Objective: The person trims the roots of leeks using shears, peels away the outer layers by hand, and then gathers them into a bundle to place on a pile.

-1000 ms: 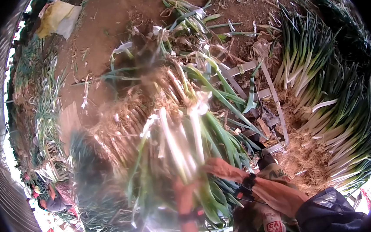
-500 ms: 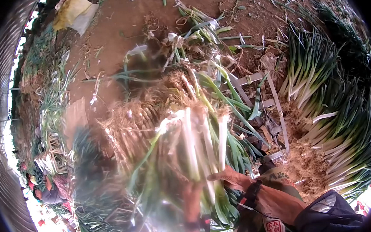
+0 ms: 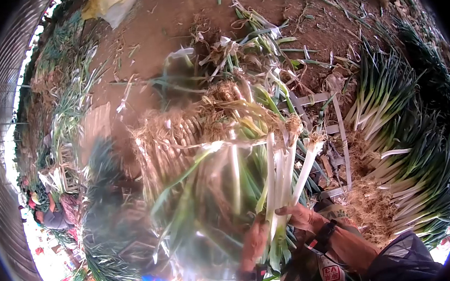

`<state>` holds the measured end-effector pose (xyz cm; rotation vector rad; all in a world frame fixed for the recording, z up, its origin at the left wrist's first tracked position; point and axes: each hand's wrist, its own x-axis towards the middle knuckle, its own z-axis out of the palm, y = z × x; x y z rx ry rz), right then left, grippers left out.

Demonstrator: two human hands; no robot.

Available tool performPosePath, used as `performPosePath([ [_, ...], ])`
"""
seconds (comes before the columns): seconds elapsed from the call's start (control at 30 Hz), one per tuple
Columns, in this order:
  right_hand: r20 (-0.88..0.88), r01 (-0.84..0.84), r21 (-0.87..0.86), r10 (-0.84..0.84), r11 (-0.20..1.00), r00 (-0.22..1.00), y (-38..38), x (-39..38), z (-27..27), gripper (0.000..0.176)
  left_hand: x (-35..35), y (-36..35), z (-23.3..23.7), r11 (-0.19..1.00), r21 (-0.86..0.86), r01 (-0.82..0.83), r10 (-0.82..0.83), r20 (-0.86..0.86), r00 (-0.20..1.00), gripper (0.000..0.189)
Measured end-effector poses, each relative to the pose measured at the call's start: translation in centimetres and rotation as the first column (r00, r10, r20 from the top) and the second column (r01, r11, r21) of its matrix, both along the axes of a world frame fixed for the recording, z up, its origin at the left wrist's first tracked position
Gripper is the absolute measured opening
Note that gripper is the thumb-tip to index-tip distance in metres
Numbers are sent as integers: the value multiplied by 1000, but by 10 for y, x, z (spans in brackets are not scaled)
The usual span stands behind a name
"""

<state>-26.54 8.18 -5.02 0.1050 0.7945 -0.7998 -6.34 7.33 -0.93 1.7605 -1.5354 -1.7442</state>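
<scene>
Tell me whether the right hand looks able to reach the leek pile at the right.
Probably yes, though the right hand is now at the white stalks: the leek pile lies with its roots toward it, and no tall barrier shows between.

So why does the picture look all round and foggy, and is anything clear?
All in the head view: black corners and bowed ribbed sheeting suggest a wide lens; milky haze, maybe a lens smudge, blurs the green leaves left of centre; white glare washes out patches along the bottom; the white stalks above the left hand look clearer.
</scene>
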Motion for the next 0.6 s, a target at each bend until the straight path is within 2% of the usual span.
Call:
performPosePath([
  [0.03,13,-14,-7,14,1000,1000,-1,-1,3,53,17,1,-26,994,-105,-27,20,-64,998,52],
  [0.1,-11,-21,-13,21,1000,1000,-2,-3,10,52,27,-23,-31,983,-180,44,-18,143,990,45],
  [0.13,-47,-15,-14,15,1000,999,-4,-2,16,52,18,-49,-25,982,-130,136,-72,405,912,40],
  [0.17,-82,-11,-15,9,1000,997,-5,-1,19,52,16,-57,-44,920,-357,164,32,486,873,41],
  [0.2,-72,2,3,-2,1000,997,-5,1,18,53,17,-63,-73,803,-557,210,154,536,830,42],
  [0.27,-55,27,35,-25,999,998,-4,5,15,54,22,-76,-124,850,-482,211,110,554,825,40],
  [0.3,-37,100,-29,-101,995,994,-9,7,24,55,18,-84,-131,871,-444,211,86,560,824,39],
  [0.37,-55,110,-46,-113,993,992,-11,4,30,54,16,-89,-137,859,-456,232,66,549,833,38],
  [0.4,-63,118,-54,-121,992,991,-11,2,33,54,14,-93,-136,852,-462,245,54,545,837,37],
  [0.5,-66,118,-33,-120,992,991,-17,-4,40,53,17,-107,-98,918,-328,222,-23,517,856,33],
  [0.57,-75,118,-24,-119,993,990,-21,-5,42,55,32,-94,-102,921,-324,218,-33,490,871,33],
  [0.6,-80,110,-21,-111,994,991,-21,-6,42,56,35,-84,-97,942,-262,208,-61,478,876,35],
])
